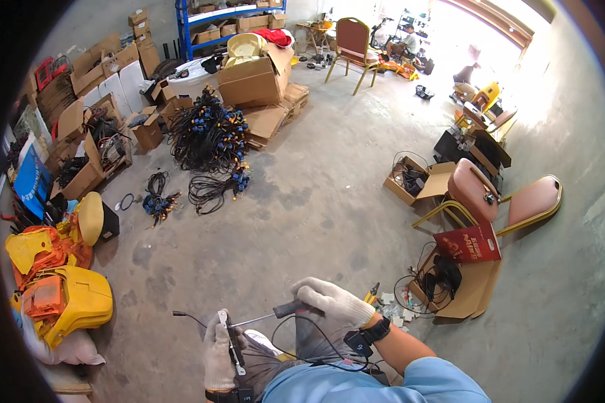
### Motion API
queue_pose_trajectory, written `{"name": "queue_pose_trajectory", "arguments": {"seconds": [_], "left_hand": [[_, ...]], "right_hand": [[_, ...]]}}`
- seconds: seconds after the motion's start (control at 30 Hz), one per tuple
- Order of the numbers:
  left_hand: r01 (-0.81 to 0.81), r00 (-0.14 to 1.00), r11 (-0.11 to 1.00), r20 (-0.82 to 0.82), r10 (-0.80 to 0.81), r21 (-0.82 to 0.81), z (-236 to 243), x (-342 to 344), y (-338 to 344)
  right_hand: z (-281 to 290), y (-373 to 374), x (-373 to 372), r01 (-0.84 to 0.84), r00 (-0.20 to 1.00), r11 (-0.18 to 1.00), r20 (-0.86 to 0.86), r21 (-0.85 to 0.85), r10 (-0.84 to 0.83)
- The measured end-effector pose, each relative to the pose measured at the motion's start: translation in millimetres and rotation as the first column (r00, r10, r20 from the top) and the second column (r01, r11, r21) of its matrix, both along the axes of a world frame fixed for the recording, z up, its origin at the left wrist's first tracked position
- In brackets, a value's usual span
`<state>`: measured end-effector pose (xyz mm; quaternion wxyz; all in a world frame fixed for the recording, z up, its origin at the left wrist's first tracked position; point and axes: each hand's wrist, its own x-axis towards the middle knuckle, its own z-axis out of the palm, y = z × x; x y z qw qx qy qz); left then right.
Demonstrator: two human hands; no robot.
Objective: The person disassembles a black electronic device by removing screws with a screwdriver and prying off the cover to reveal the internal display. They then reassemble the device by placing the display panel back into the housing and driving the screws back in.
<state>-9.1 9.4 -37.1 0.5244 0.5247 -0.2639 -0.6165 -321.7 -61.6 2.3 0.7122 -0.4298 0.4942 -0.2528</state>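
My gloved left hand (219, 356) is closed around a narrow black part with silver metal ends (233, 342), held upright over my lap. My gloved right hand (333, 302) grips a screwdriver (286, 309) by its dark handle. The screwdriver's thin shaft points left, and its tip meets or lies very close to the upper end of the black part; I cannot tell which. A thin black cable (193, 317) with a small plug sticks out left of my left hand. Another black cable loops below the screwdriver across my lap.
Yellow-handled pliers (372, 293) and small scraps (398, 310) lie right of my right hand. Beyond are an open carton (480, 289) and pink chairs (534, 201). Yellow plastic shells (81, 302) stand at left, bundled black cables (208, 134) farther off. Other people sit far back.
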Motion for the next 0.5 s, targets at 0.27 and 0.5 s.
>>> {"name": "queue_pose_trajectory", "arguments": {"seconds": [0.27,0.5], "left_hand": [[-0.002,1.0,1.0,0.0,0.002,-0.02,-5,0,0],[0.008,1.0,0.999,-0.022,-0.009,-0.031,-5,-1,1]], "right_hand": [[0,4,-3,-0.023,0.997,0.986,-0.071,-0.166,0.011],[7,4,6,0.123,0.989,0.99,0.085,-0.066,-0.118]]}}
